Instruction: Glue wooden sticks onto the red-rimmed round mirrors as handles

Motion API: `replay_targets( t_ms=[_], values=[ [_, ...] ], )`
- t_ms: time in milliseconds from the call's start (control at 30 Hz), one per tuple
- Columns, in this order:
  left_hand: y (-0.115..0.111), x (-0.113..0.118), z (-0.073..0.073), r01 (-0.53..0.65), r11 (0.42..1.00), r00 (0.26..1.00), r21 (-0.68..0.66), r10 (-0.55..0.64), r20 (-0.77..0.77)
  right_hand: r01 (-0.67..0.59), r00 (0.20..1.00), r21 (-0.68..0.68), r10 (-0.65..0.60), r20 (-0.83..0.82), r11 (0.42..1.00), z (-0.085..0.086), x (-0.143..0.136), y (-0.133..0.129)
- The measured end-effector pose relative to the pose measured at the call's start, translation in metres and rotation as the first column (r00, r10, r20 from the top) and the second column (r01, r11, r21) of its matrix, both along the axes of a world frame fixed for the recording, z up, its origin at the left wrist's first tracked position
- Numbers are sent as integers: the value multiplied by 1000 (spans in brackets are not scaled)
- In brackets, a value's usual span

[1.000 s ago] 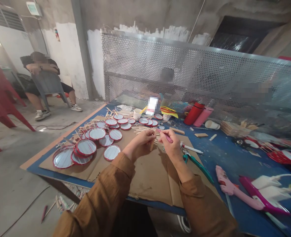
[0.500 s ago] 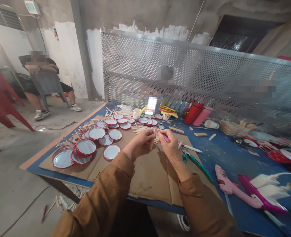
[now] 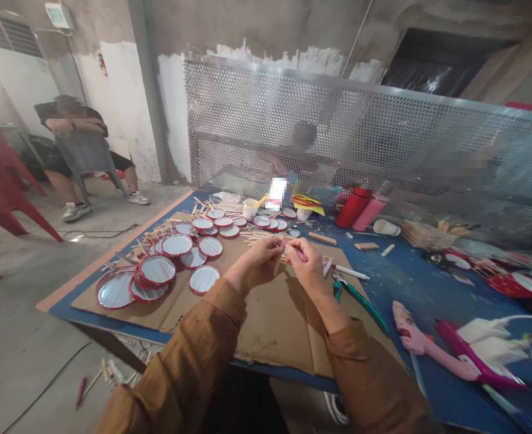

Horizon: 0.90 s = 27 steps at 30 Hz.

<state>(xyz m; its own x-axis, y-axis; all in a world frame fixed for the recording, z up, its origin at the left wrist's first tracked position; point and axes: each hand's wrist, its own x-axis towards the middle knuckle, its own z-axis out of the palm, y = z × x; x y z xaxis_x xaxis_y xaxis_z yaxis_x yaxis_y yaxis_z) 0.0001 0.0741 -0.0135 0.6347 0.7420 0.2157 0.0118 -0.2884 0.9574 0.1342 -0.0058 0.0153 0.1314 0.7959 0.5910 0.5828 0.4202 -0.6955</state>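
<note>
My left hand [image 3: 262,259] is closed, pinching a thin flat wooden stick [image 3: 276,264] that points downward. Close beside it, my right hand [image 3: 307,265] wraps round a pink pen-like tool [image 3: 300,255], whose tip meets the upper part of the stick; its exact kind is hard to make out. Both hands hover above a brown cardboard sheet [image 3: 266,319]. Left of them lie many round discs [image 3: 205,279] with red rims and whitish faces, some stacked. Behind the hands are loose wooden sticks [image 3: 253,239], partly hidden.
Teal-handled scissors [image 3: 360,304] and a white stick-like tool [image 3: 350,272] lie to the right. Farther right are a pink glue gun [image 3: 422,340] and a magenta power strip [image 3: 458,349]. A red bottle [image 3: 353,207] stands before a perforated metal screen [image 3: 247,114]. A person sits at far left.
My right hand has shifted slightly, and the pink tool is tilted a little differently against the stick. My left hand stays in place.
</note>
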Motion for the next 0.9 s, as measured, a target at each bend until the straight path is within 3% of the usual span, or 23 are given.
replay_targets(
  t_ms=[167,333,500,700,900],
  values=[
    [1,0,-1,0,1000,1000,-3,0,8,63,997,12,-63,-51,998,1,0,-1],
    [2,0,-1,0,1000,1000,-3,0,22,42,998,-7,-42,-38,999,-1,1,0],
    [3,0,-1,13,1000,1000,-10,-12,25,132,991,-4,-132,-27,991,-1,3,0],
    [1,0,0,14,1000,999,-4,-13,32,42,997,1,-42,-58,999,0,-1,-1],
    [3,0,-1,6,1000,1000,-15,-5,24,131,990,-5,-131,-44,991,3,1,-3]
  ],
)
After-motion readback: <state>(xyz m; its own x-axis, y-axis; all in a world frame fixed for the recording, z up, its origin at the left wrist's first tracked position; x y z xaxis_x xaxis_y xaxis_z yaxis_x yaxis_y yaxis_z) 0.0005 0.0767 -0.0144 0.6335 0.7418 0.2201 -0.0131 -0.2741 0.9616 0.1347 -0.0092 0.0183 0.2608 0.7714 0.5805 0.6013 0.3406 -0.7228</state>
